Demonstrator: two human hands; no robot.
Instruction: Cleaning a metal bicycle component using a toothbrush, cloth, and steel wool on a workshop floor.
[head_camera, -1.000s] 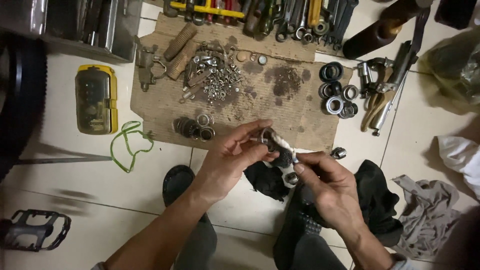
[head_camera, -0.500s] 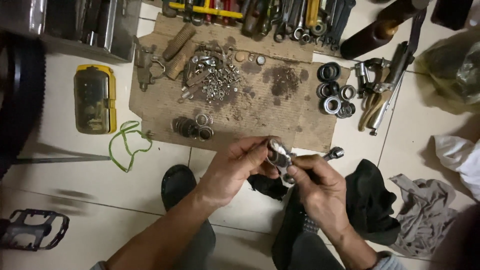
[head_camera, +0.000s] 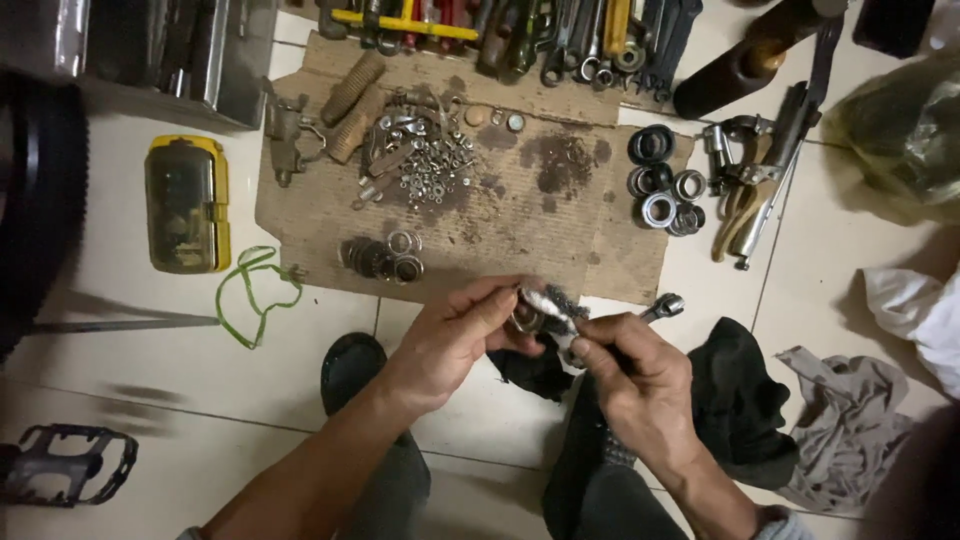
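Centrally, left hand (head_camera: 450, 335) pinches small metal ring part (head_camera: 527, 318) at fingertips, raised above floor (head_camera: 480, 420) for access. Right hand (head_camera: 630, 375) grips wrench (head_camera: 662, 306) handle, thumb pressing grimy rag (head_camera: 565, 305) to part, seemingly wiping. Nuts (head_camera: 430, 165) and bearings (head_camera: 660, 190) sorted on cardboard (head_camera: 560, 235) just beyond, within reach.
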